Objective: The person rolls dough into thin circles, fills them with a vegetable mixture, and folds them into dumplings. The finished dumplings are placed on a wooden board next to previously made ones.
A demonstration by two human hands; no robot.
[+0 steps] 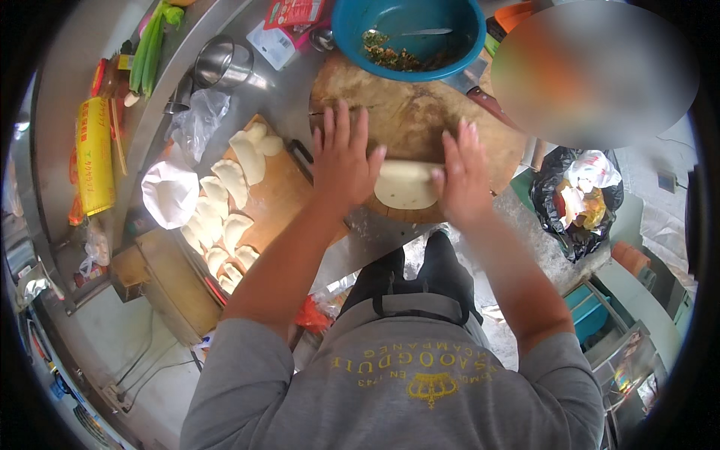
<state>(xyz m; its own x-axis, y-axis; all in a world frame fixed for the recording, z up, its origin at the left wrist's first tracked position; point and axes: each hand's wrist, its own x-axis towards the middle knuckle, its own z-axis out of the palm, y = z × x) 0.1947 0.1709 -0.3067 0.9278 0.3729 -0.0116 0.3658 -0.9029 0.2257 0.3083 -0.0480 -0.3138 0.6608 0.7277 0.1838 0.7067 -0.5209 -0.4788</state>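
Observation:
A flat pale sheet of dough (406, 191) lies at the near edge of a round wooden chopping board (416, 118). Across its far edge runs a pale cylindrical roll, which looks like a rolling pin or dough wrapped around one; its ends are hidden by the hands. My left hand (346, 160) is flat at the left end, fingers stretched and apart. At the right end is my right hand (464, 171), palm down, fingers extended. Filled, folded dumplings (214, 197) and pieces of dough (247, 157) lie on an orange-brown board (281, 208) to the left.
Beyond the board stands a blue bowl (409, 73) with chopped filling and a spoon (427, 32). A knife (486, 104) lies at its right. A white bag (170, 194), metal cups (222, 62) and green onions (149, 56) are left; a black rubbish bag (579, 242) hangs right.

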